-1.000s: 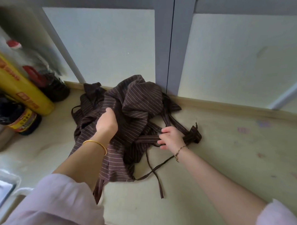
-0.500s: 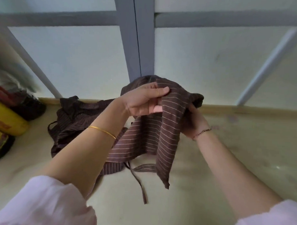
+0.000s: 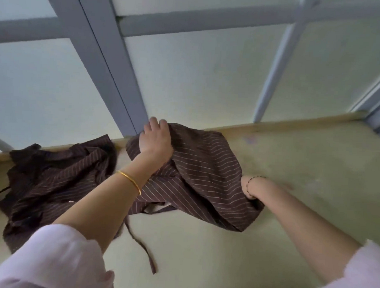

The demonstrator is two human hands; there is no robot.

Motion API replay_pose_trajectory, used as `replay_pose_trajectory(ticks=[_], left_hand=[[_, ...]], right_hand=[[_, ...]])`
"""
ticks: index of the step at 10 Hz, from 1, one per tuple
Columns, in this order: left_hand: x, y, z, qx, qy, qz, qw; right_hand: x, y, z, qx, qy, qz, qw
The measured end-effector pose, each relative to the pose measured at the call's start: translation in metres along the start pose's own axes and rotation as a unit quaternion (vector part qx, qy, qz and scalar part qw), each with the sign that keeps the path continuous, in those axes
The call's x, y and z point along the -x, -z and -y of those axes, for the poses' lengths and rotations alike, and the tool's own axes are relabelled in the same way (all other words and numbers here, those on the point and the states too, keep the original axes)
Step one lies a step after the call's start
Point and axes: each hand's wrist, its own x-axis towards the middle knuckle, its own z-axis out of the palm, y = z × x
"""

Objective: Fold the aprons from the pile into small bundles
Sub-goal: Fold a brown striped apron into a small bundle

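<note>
A dark brown apron with thin pale stripes (image 3: 205, 172) is spread out above the counter between my two hands. My left hand (image 3: 155, 140) grips its upper left edge near the window frame, fingers curled over the cloth. My right hand (image 3: 251, 188) is tucked under the apron's right side; only the wrist with a beaded bracelet shows, and the fingers are hidden. One apron tie (image 3: 142, 247) trails down onto the counter. The pile of other striped aprons (image 3: 54, 182) lies crumpled at the left.
The pale green counter (image 3: 302, 173) runs along a window with grey frame bars (image 3: 114, 61), edged by a low wooden sill (image 3: 293, 122). My pink sleeves fill the bottom corners.
The apron has come away from the pile and moved right and lower, and it is spread wider. My left hand shifted to its top edge and my right hand went under the cloth.
</note>
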Motion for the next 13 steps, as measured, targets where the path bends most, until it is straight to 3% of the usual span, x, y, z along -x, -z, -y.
replay_pose_trajectory(ticks=[1,2,3,4,5,6,7,8,9,10,11,12,13], left_hand=[[-0.015,-0.003,-0.010,-0.032,-0.104,-0.002,0.994],[-0.024,-0.012,-0.011,-0.178,-0.176,0.077,0.965],[-0.021,-0.007,-0.012,-0.172,-0.149,0.064,0.972],[-0.029,0.024,-0.011,-0.034,-0.078,-0.088,0.992],[-0.040,0.063,-0.006,0.084,-0.104,-0.179,0.975],[-0.018,0.056,-0.021,-0.042,-0.284,0.160,0.945],[0.037,0.007,-0.039,-0.070,-0.190,0.666,0.718],[0.043,-0.015,-0.037,0.034,-0.039,0.684,0.728],[0.017,-0.020,-0.028,0.020,0.032,0.423,0.905],[0.009,-0.037,-0.031,0.188,0.102,0.266,0.940],[0.010,-0.043,-0.031,0.443,0.160,0.304,0.828],[0.012,-0.037,-0.025,0.427,0.020,0.426,0.798],[0.022,-0.020,-0.026,0.226,-0.071,0.572,0.785]], right_hand=[[-0.006,-0.005,-0.009,-0.083,-0.014,-0.047,0.995],[-0.012,-0.004,-0.019,-0.114,-0.040,-0.145,0.982],[-0.027,0.006,-0.041,-0.179,-0.118,-0.259,0.942],[-0.027,0.036,-0.069,-0.298,-0.184,-0.388,0.852],[-0.009,0.077,-0.095,-0.367,-0.157,-0.554,0.731],[-0.003,0.097,-0.099,-0.372,-0.090,-0.579,0.720],[-0.020,0.073,-0.089,-0.453,-0.029,-0.403,0.795],[-0.039,0.020,-0.082,-0.366,-0.016,-0.194,0.910],[-0.049,-0.021,-0.078,-0.389,-0.007,-0.212,0.896],[-0.046,-0.034,-0.077,-0.556,-0.011,-0.233,0.798],[-0.042,-0.036,-0.082,-0.602,0.001,-0.195,0.774],[-0.031,-0.030,-0.087,-0.681,0.080,-0.198,0.701],[-0.023,-0.017,-0.092,-0.854,0.117,-0.177,0.476]])
